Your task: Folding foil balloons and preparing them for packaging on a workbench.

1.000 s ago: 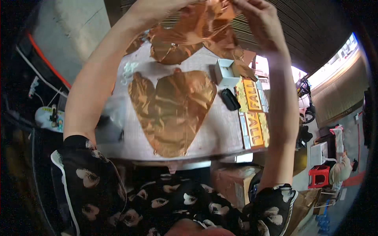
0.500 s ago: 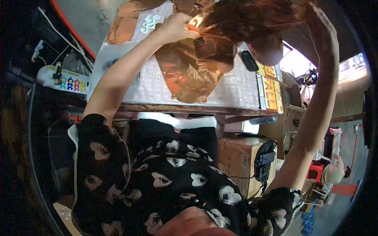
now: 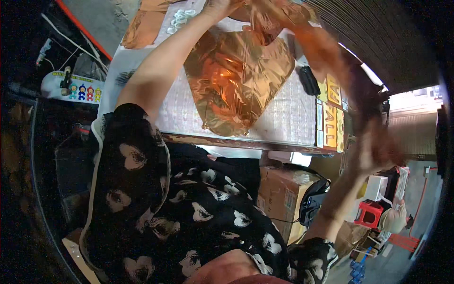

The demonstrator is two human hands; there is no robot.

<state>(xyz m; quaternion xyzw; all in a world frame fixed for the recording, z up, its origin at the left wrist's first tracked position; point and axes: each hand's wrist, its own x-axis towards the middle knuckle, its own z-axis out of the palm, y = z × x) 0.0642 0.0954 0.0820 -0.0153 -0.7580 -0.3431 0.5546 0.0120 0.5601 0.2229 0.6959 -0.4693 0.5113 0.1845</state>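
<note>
Fingers of the left hand [image 3: 224, 7] meet copper-coloured film at the top of the view, their grip too cropped to tell. The right hand [image 3: 376, 149], beyond the bench [image 3: 291, 118], blurs below a streak of film [image 3: 321, 47], its hold unclear. A glossy foil piece [image 3: 241, 78] lies flat on the bench beside a black case [image 3: 309, 80].

On the table [image 3: 291, 125], a foil sheet [image 3: 236, 80] lies left of a case [image 3: 309, 80], with packages [image 3: 331, 113] farther right.
</note>
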